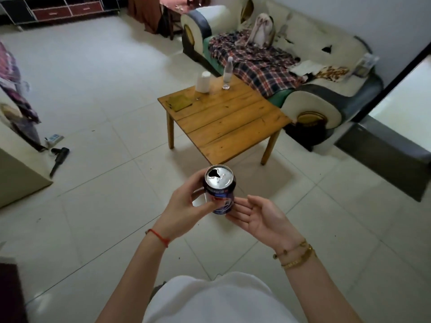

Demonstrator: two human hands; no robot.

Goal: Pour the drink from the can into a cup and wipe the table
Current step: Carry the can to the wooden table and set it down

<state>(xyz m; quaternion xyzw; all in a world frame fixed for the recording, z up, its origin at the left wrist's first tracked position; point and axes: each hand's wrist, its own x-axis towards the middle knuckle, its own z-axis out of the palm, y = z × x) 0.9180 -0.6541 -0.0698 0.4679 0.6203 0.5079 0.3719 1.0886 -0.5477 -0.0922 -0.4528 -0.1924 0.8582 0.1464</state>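
Your white shirt (219,299) fills the bottom of the head view, and just beyond it your two hands meet over the tiled floor (116,183). Your left hand (186,210) grips the can (220,194), fingers curled round its side and thumb across the front, holding it upright. Its top is already open: you can see the dark mouth in the lid. Your right hand (258,217) lies palm up with the fingers straight and relaxed, their tips just beside the can's base; whether they touch it is hard to tell.

Farther off stands the wooden table (233,127), well apart from you, so you are not yet at it. On its far edge sits a white cup (202,82), which looks upside down, possibly a short stack. Near it stands a clear bottle (227,73). A flat yellowish-green square (179,102), perhaps the cloth for wiping, lies at the left corner. Behind the table is a sofa (326,99) with a plaid blanket (258,64).

As for progress, you appear to be at the start: the can is opened and in hand, but nothing is poured. Still ahead, by my reckoning: reach the table, turn a cup upright, pour, then wipe the tabletop.
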